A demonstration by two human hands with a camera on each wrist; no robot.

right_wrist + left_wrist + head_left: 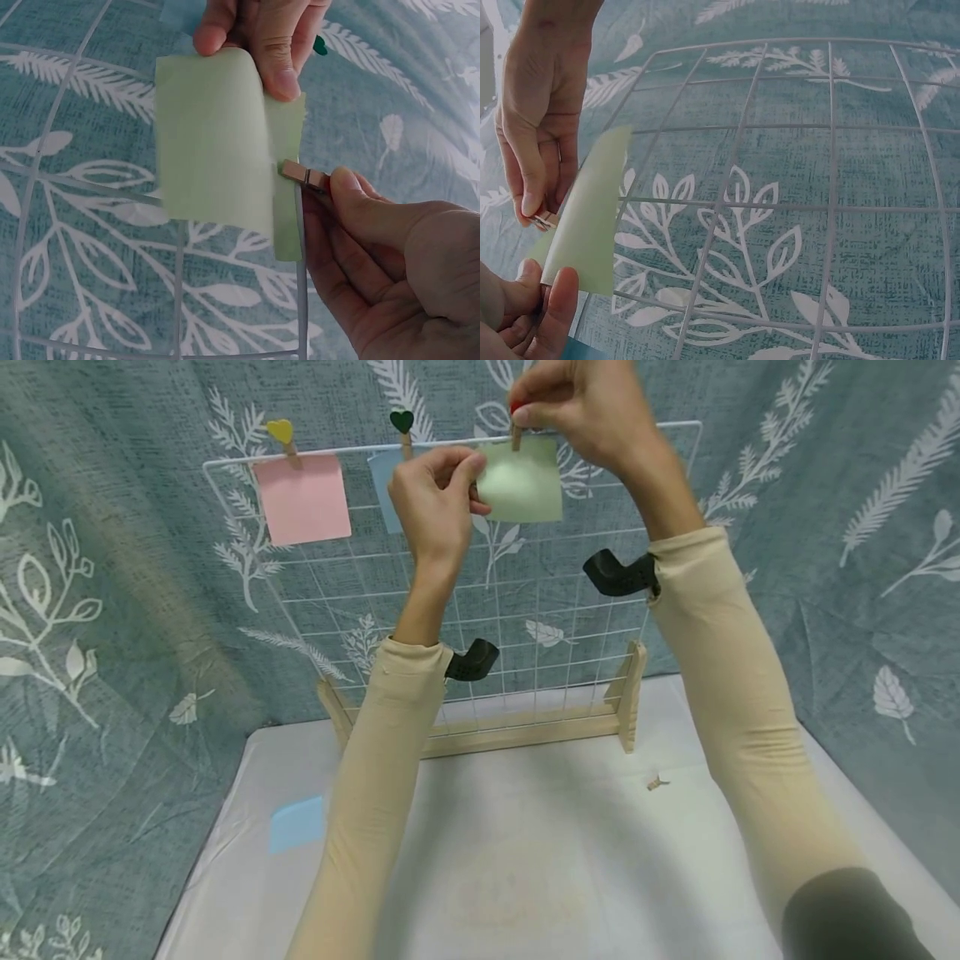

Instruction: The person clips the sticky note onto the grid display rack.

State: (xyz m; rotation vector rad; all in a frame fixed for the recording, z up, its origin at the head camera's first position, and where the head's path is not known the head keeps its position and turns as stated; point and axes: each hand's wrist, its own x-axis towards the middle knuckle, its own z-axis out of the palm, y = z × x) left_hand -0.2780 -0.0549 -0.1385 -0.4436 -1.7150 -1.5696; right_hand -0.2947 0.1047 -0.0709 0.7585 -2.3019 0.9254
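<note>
Atop the wire grid point(721, 203), the left hand point(437, 502) pinches green paper point(527, 485), apparently steadying it for the clothespin point(298, 173) the right hand point(596, 418) pinches.

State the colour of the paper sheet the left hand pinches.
Light green sheet; clearest in right wrist view.

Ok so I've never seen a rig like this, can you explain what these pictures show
There's no robot; a person works bare-handed. The widest picture is taken from the head, the other two from the wrists. The left hand pinches the side of a green paper, while the right hand pinches a clothespin at the paper's top, against a wire rack. Pink paper and blue paper hang to the left. On the white table lie another blue sheet and a small item.
</note>
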